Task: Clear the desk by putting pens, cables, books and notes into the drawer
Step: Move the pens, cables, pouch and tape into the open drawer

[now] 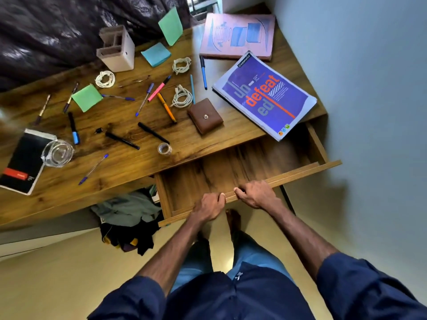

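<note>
A wood-grain desk (208,142) stands against a pale blue-grey wall, with dark glossy fabric along its far left side. Below the desk's near right edge, a shallow wooden drawer (231,172) is pulled out, its plank floor showing.

The person's left hand (209,207) and right hand (256,195) sit side by side, nearly touching, each with its fingers curled over the top edge of the drawer's front panel.

On the desk's right, a purple softcover notebook with orange lettering (265,95) lies with one corner overhanging the drawer. A faded pink book (238,35) lies just beyond it.

At the middle are a brown leather wallet with a snap (205,116) and three coiled white cables (182,98). Around them lie scattered pens, among them an orange pen (166,107), a pink highlighter (158,88) and two black markers (122,140).

Green and teal sticky-note pads (87,97) lie farther off, near a cardboard pen holder (117,49). A small roll of clear tape (165,148) stands by the desk's near edge.

At the left, a clear glass jar (57,153) touches a black notebook with a red label (23,160).

Under the desk lies a heap of clothes (129,215).
</note>
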A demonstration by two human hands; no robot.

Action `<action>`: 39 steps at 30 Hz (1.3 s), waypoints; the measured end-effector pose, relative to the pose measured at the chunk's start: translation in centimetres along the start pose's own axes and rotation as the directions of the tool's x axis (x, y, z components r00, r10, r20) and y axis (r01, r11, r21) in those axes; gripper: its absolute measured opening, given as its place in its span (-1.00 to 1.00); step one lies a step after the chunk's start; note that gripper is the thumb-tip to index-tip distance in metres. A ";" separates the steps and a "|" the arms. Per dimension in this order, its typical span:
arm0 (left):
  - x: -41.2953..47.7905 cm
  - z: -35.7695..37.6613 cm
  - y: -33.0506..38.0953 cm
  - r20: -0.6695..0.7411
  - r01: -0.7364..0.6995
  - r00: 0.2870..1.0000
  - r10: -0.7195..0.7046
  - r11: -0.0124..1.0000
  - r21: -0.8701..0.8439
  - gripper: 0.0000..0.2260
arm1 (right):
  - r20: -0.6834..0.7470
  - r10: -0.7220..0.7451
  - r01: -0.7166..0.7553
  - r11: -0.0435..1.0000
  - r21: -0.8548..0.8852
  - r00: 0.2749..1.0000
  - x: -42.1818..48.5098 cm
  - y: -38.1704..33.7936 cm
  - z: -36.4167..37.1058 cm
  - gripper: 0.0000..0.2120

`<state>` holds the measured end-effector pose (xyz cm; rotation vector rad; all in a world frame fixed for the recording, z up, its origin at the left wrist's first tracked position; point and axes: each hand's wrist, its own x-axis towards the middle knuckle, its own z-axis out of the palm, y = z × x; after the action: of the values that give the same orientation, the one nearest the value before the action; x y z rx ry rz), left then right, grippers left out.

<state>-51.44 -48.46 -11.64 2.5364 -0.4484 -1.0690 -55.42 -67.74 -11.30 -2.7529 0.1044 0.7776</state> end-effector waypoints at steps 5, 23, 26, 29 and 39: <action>-2.8 2.8 -0.7 0.161 -0.055 0.985 0.061 0.997 -0.047 -0.65 | 0.085 0.053 -0.058 0.997 0.051 0.995 -4.6 -0.2 2.8 -0.55; -15.1 10.6 -2.4 0.405 -0.336 0.858 0.315 0.942 -0.020 -0.66 | 0.009 0.317 -0.311 0.933 -0.181 0.948 -21.5 -8.0 12.1 -0.31; -16.1 12.1 -2.2 0.446 -0.307 0.851 0.277 0.952 -0.005 -0.64 | 0.050 0.330 -0.313 0.927 -0.206 0.943 -23.2 -8.4 13.7 -0.43; -16.9 12.7 -1.7 0.448 -0.281 0.859 0.246 0.960 0.012 -0.63 | 0.032 0.304 -0.293 0.937 -0.191 0.952 -24.4 -8.0 14.2 -0.18; -19.7 10.3 -4.6 0.313 -0.245 0.918 0.244 0.969 -0.035 -0.67 | 0.216 0.299 -0.324 0.942 0.088 0.929 -22.1 -11.1 12.3 -0.68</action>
<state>-71.40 -38.18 -8.12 2.2390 -0.8299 -1.3761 -78.83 -53.79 -7.04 -2.5559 0.5419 1.0854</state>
